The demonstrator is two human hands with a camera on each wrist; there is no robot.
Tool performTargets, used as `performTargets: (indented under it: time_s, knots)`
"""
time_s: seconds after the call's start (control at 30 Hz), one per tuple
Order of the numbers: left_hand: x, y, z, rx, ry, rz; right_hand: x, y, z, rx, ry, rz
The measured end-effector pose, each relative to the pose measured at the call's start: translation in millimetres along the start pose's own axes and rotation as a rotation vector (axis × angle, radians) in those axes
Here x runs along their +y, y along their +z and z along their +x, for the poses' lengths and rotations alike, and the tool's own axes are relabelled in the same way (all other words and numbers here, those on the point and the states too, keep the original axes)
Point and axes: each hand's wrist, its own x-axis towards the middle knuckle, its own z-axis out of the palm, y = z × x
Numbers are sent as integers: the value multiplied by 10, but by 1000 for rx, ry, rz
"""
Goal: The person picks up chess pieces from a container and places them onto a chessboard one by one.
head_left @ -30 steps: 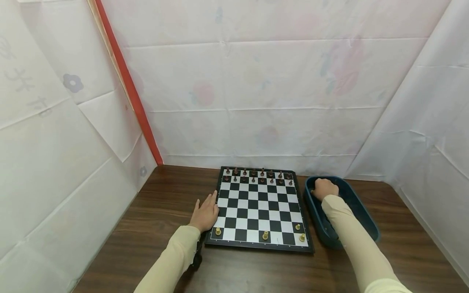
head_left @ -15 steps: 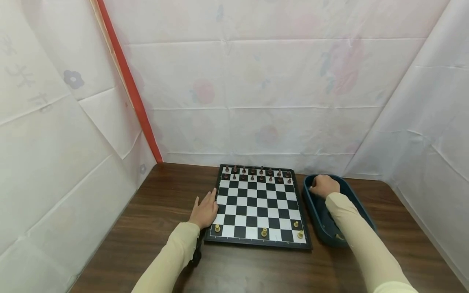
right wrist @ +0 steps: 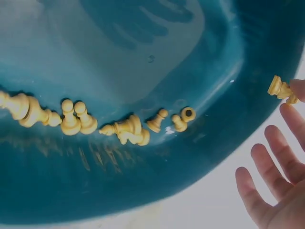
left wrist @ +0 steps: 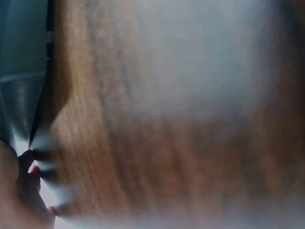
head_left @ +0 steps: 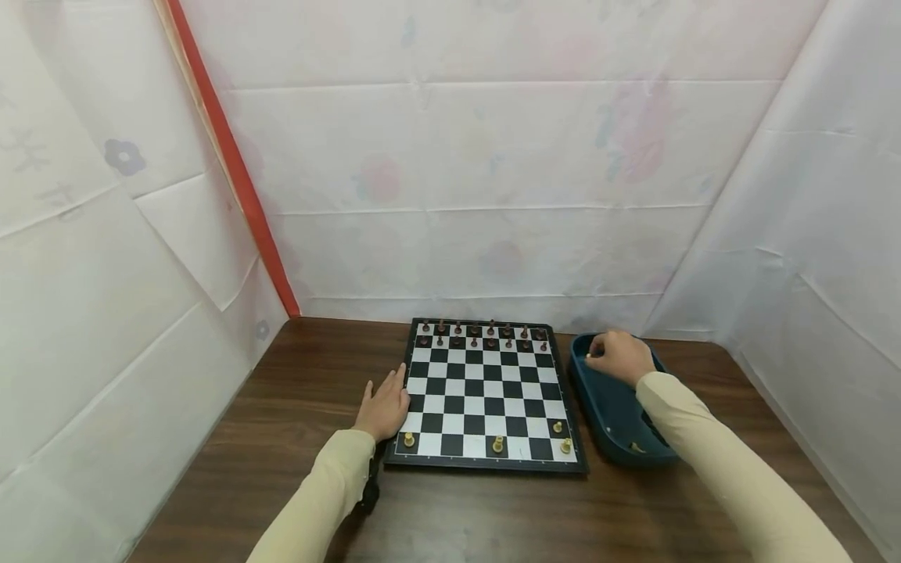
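My left hand (head_left: 382,407) rests with its fingers extended against the left edge of the chessboard (head_left: 482,391). Over the blue plastic basin (head_left: 605,407), right of the board, my right hand (head_left: 619,358) pinches a yellow chess piece (right wrist: 281,89) between thumb and forefinger; its other fingers are spread. The thumb covers part of the piece, so its exact kind is unclear. Several yellow chess pieces (right wrist: 126,129) lie loose in the basin. On the board's near side stand yellow pieces, one (head_left: 498,444) near the middle of the front row. Dark brown pieces (head_left: 490,328) fill the two far rows.
The brown wooden table (head_left: 303,469) carries the board and basin. White sheeting (head_left: 457,180) hangs behind and on both sides, with a red strip (head_left: 232,156) at the back left corner. A dark strap (head_left: 369,489) shows at my left wrist.
My right hand has risen from inside the basin, and its pinching fingers now show above the basin's left rim. My left hand stays at the board's edge. The head view has shifted slightly.
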Motion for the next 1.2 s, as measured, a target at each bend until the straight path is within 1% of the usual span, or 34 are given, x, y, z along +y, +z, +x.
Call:
performTargets:
  time_s: [0.13,0.3,0.47,0.67,0.87,1.07,1.2]
  knots:
    - [-5,7,-3,0,5,4,-103,-112,-125,29,-19,18]
    - [-18,9,0,-1,7,-3,-274,-238,-285,24,-39,35]
    - [-8,1,-19,2,7,6,-481,-269,-464,20,-54,59]
    - [14,-12,-25,-2,9,12,-703,-206,-630,1,-87,62]
    - [14,-18,-19,-4,7,11,-880,-86,-724,-52,-117,79]
    - [7,-12,-17,-7,3,10,-978,33,-798,-101,-144,92]
    - [13,-9,-20,-9,2,10,-996,106,-839,-115,-164,107]
